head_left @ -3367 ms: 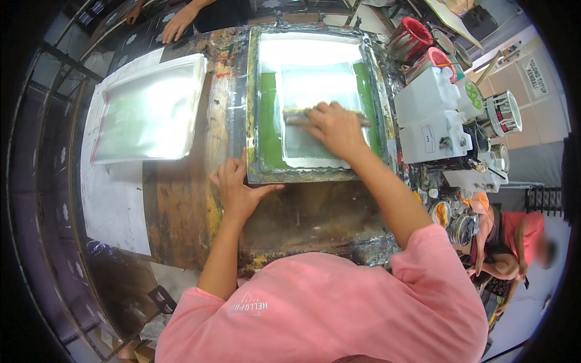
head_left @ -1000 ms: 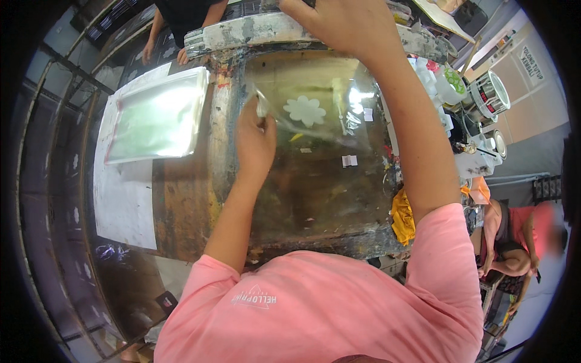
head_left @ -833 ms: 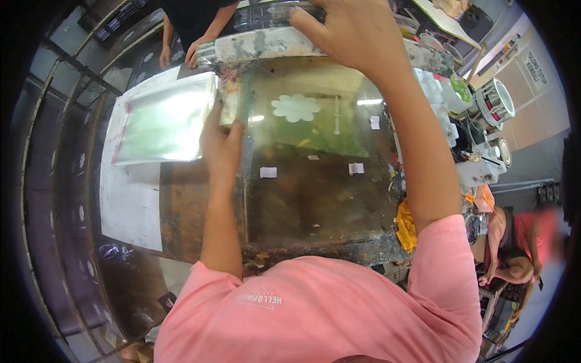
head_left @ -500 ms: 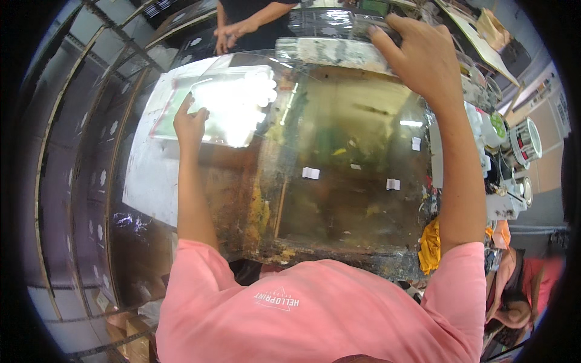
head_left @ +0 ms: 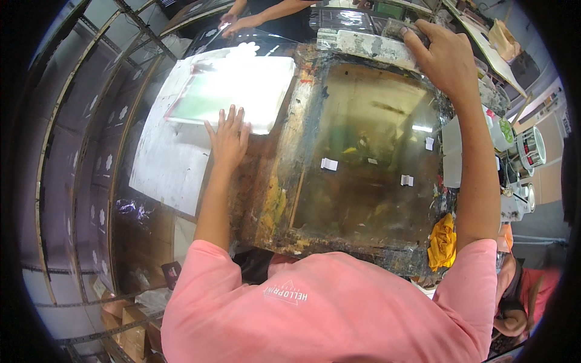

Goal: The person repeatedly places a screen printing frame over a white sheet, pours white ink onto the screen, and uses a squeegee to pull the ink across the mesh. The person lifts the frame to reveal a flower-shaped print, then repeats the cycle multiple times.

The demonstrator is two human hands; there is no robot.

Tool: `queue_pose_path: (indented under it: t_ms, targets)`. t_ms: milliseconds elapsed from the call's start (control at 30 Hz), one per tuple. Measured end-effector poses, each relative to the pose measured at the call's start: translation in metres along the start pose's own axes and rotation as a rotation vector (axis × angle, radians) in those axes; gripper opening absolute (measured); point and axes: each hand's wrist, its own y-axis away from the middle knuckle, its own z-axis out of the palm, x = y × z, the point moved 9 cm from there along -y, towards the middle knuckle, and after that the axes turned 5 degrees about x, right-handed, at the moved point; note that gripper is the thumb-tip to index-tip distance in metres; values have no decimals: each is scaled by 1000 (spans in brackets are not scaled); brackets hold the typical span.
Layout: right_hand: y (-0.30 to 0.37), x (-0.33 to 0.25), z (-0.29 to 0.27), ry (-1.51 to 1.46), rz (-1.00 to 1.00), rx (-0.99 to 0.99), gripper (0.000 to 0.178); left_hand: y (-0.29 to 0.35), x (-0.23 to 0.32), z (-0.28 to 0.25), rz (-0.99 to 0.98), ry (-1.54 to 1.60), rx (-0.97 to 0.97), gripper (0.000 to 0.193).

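My left hand (head_left: 229, 140) lies with fingers spread on the near edge of a glossy stack of clear plastic sheets (head_left: 200, 100). Strong glare hides much of the stack's surface. To its right is a paint-stained board with a yellowish glass-like panel (head_left: 363, 199), bearing small white paper tabs (head_left: 329, 164). At the panel's far right corner, my right hand (head_left: 446, 59) is closed, thumb toward me, around the end of a grey-white stained bar (head_left: 369, 48). The fingertips' exact hold is partly hidden.
Across the table a co-worker's hands (head_left: 242, 24) are near a clear film. A metal rack (head_left: 112, 199) stands at left. White tubs (head_left: 526, 154) line the right side, with a yellow cloth (head_left: 443, 242) at the board's near right corner. White paper (head_left: 172, 160) lies under the stack.
My left hand has let go of a clear sheet it held at the left and now rests flat on the stack's near edge. My right hand remains at the bar. The view has shifted slightly.
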Motion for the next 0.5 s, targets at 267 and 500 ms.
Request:
queue_pose_path:
  t_ms: [267,500]
  targets:
    - [16,-14,-3,0,8,15,52,-30,-26,-14,-114,113,-36,44]
    - [8,-12,-11,-71,-6,64,48,-58,95,-77,329,281,86,31]
